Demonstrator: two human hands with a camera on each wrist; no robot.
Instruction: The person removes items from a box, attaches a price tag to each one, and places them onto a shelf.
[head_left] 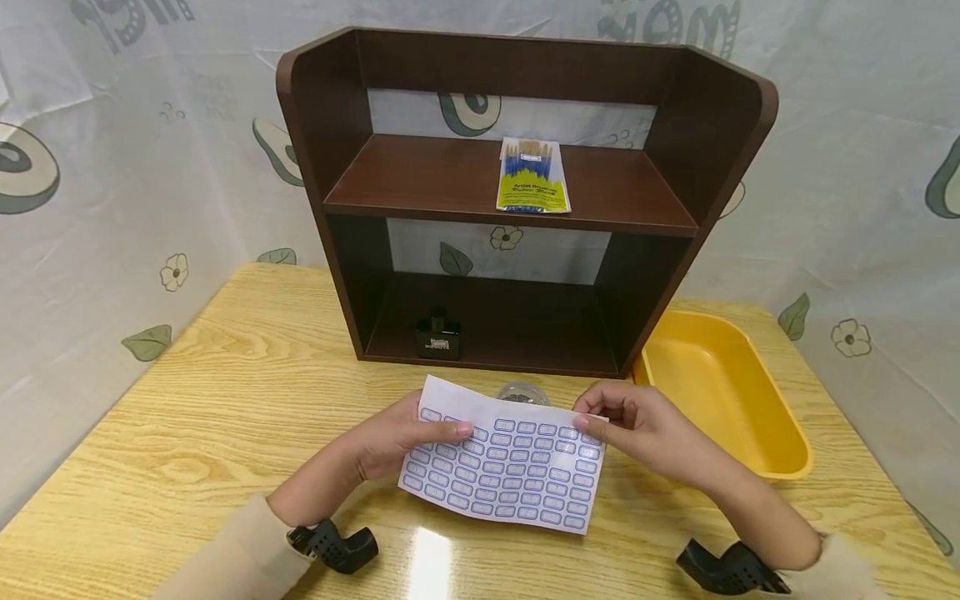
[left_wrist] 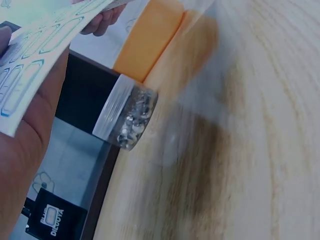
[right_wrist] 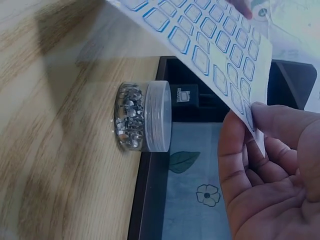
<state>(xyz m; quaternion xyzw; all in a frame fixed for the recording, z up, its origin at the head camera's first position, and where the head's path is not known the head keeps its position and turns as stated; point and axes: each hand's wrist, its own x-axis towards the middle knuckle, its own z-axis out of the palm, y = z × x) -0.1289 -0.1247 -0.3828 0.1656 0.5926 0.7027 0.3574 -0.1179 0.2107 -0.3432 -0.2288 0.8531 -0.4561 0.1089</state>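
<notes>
A white sheet of blue-bordered label stickers (head_left: 510, 467) is held up over the table between both hands. My left hand (head_left: 401, 433) grips its left side, thumb on top and the other fingers hidden beneath. At the upper right corner my right hand (head_left: 645, 425) pinches the sheet between thumb and curled fingers. One label spot near the right side is blank. Behind the sheet stands a clear round jar (right_wrist: 142, 117) with a lid and small shiny metallic pieces inside; in the head view the sheet partly covers it.
A dark brown two-tier shelf (head_left: 517, 217) stands at the back. It holds a pack of artist brushes (head_left: 532, 177) above and a black bottle (head_left: 438, 337) with a small label below. A yellow tray (head_left: 787, 417) sits at the right on the wooden table (head_left: 225, 400).
</notes>
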